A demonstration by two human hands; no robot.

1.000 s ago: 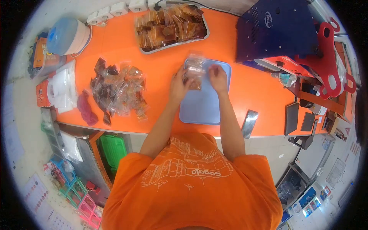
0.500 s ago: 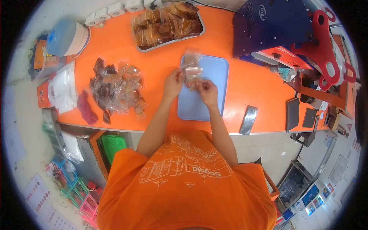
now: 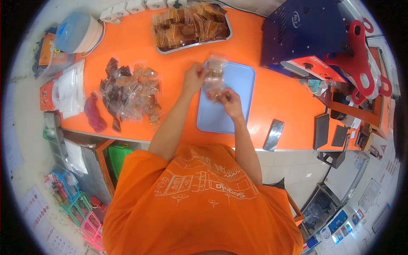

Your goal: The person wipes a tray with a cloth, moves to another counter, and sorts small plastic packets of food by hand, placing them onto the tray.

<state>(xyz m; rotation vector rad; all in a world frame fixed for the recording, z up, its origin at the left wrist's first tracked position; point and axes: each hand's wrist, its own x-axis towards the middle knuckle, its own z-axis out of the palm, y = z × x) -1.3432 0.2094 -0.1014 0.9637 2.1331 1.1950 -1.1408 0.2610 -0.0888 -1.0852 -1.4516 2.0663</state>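
Small clear plastic packets [image 3: 214, 68] with brownish contents lie in a column over the left part of a blue tray [image 3: 238, 114]. My right hand [image 3: 230, 103] is closed in a pinch at the lower right corner of the bottom packet [image 3: 213, 90]. Beside the upper packets' left edge is my left hand [image 3: 194, 77], its fingers bent together. Whether those fingers grip the plastic or only touch it cannot be made out. To the left spreads a loose pile of similar packets [image 3: 138, 93], some with dark brown contents.
A metal tray [image 3: 193, 44] full of brown packets stands at the back. A dark blue machine [image 3: 284, 38] with a red panel occupies the right rear. A phone [image 3: 274, 135] lies near the front edge. On the left are a red cloth [image 3: 94, 114] and white plastic bags [image 3: 72, 93].
My left hand has moved away from me, up along the packets' left side. My right hand stays at the bottom packet's corner. The view has shifted slightly.
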